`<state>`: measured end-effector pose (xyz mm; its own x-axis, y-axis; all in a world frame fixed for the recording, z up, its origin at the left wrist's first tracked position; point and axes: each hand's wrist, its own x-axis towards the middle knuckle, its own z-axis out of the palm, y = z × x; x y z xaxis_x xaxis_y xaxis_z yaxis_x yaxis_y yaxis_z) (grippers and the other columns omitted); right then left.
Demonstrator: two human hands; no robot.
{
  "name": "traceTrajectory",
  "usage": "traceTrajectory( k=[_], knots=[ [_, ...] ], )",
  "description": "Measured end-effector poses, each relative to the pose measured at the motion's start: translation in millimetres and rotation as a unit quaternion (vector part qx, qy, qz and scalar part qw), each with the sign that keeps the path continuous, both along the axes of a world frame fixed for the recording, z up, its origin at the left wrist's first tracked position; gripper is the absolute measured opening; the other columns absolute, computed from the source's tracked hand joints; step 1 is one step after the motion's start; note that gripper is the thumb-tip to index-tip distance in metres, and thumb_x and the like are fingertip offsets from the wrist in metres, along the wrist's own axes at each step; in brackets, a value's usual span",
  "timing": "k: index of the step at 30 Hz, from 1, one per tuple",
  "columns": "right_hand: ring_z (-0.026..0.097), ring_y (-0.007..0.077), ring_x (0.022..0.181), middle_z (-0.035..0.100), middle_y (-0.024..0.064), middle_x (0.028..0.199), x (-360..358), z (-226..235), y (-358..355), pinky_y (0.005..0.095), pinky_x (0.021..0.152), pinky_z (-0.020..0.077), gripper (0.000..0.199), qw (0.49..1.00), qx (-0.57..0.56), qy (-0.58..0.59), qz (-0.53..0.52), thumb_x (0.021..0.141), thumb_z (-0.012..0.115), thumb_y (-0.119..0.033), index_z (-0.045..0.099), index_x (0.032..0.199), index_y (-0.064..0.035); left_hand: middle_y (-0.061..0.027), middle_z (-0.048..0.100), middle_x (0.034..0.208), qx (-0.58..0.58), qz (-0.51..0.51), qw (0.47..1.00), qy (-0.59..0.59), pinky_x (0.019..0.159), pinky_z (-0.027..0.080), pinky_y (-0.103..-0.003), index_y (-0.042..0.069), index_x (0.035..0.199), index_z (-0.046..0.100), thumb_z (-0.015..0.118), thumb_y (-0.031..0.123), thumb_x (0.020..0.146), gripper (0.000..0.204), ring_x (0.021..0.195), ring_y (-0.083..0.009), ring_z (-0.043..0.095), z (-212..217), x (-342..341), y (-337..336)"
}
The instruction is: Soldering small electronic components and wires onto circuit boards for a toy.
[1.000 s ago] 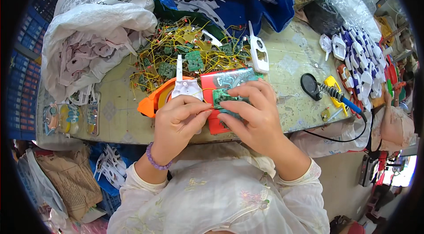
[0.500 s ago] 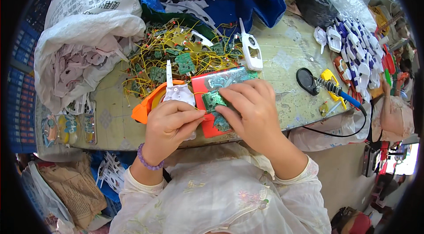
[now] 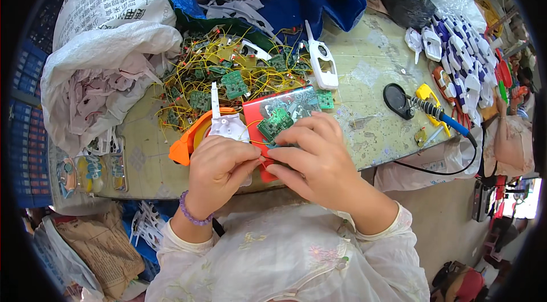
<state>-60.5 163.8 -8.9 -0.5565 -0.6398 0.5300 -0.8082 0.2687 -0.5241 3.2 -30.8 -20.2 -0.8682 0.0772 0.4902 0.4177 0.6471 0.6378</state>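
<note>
My left hand pinches the end of a thin yellow wire between thumb and forefinger. Thumb and forefinger of my right hand close in against those fingertips; whatever they grip there is too small to make out. A green circuit board lies at the other fingers of my right hand, over a red box with a clear, greenish-smeared top. Just beyond my left hand, a white plastic shell with a long spike rests by an orange ring-shaped part.
A tangled heap of wired boards lies ahead, before a blue bag of white parts. A white sack stands left. At right are a soldering iron in its coil holder, a white shell and white-purple parts.
My right thumb and forefinger have left the circuit board and come to my left fingertips. The board has turned and sits slightly higher on the red box.
</note>
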Motion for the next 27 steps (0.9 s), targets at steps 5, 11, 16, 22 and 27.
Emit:
traceTrajectory(
  k=[5, 11, 16, 22, 27],
  knots=[
    [0.054, 0.0249, 0.089, 0.061, 0.0029, 0.091, -3, -10, 0, 0.0419, 0.084, 0.0389, 0.020, 1.000, -0.002, 0.017, 0.000, 0.068, 0.076, -0.010, 0.067, 0.086, -0.0097, -0.0025, 0.070, 0.085, 0.002, -0.035, 0.999, -0.034, 0.067, 0.044, -0.032, 0.009, 0.084, 0.067, 0.076, 0.006, 0.069, 0.018, 0.074, -0.0199, 0.063, 2, 1, -7],
    [0.054, 0.0251, 0.087, 0.060, 0.0030, 0.089, -3, -9, -2, 0.0394, 0.080, 0.0401, 0.019, 0.999, -0.042, 0.010, -0.031, 0.070, 0.074, -0.009, 0.067, 0.087, -0.0089, -0.0022, 0.067, 0.086, -0.049, -0.067, 0.996, -0.034, 0.068, 0.045, -0.032, 0.007, 0.084, 0.068, 0.075, 0.004, 0.068, 0.017, 0.075, -0.0214, 0.062, 6, 3, -12],
    [0.055, 0.0253, 0.088, 0.061, 0.0035, 0.089, -7, -13, 2, 0.0393, 0.079, 0.0402, 0.019, 0.988, -0.051, 0.033, -0.139, 0.073, 0.073, -0.011, 0.066, 0.090, -0.0082, -0.0071, 0.064, 0.085, 0.062, -0.004, 0.996, -0.070, 0.065, 0.048, -0.030, 0.003, 0.086, 0.068, 0.073, 0.001, 0.072, 0.015, 0.074, -0.0213, 0.061, 2, 4, -8],
    [0.054, 0.0294, 0.096, 0.063, 0.0076, 0.101, -9, 0, -8, 0.0398, 0.088, 0.0396, 0.042, 0.994, 0.029, 0.021, -0.099, 0.070, 0.076, -0.016, 0.063, 0.109, -0.0068, -0.0087, 0.063, 0.085, 0.058, 0.025, 0.998, 0.001, 0.066, 0.049, -0.031, 0.003, 0.082, 0.067, 0.075, 0.001, 0.068, 0.017, 0.076, -0.0227, 0.060, 5, -1, -6],
    [0.053, 0.0302, 0.098, 0.061, 0.0087, 0.104, -9, -6, -6, 0.0419, 0.090, 0.0388, 0.057, 0.998, 0.023, -0.043, -0.028, 0.069, 0.077, -0.020, 0.056, 0.120, -0.0066, -0.0092, 0.063, 0.086, -0.029, -0.010, 0.998, 0.056, 0.072, 0.050, -0.035, 0.004, 0.079, 0.064, 0.075, 0.000, 0.064, 0.019, 0.084, -0.0260, 0.062, 10, -15, -4]
  ],
)
